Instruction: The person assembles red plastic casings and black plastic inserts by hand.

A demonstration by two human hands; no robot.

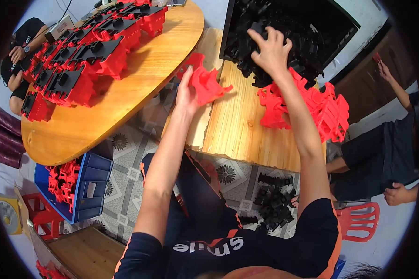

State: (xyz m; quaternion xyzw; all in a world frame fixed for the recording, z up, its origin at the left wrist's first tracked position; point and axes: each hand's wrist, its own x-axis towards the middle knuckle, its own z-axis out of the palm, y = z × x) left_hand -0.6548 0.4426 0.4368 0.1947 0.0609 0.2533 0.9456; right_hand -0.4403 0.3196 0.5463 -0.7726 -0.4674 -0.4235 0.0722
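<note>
My left hand [186, 96] grips a red moulded plastic part [207, 86] above the left edge of the wooden bench [237, 116]. Reaching forward, my right hand [272, 52] has its fingers spread over a heap of black plastic parts [239, 44] in a large black bin [347, 29]. Nothing shows in the fingers, though their undersides are partly hidden. Under my right forearm, more red plastic parts [328, 111] lie piled at the bench's right side.
An oval wooden table [149, 58] at the left bears rows of red parts topped with black plates [111, 25]. Below it stands a blue crate [91, 195] of red parts. Black parts [272, 204] lie on the floor. People stand or sit at both sides; a red chair [361, 223] is right.
</note>
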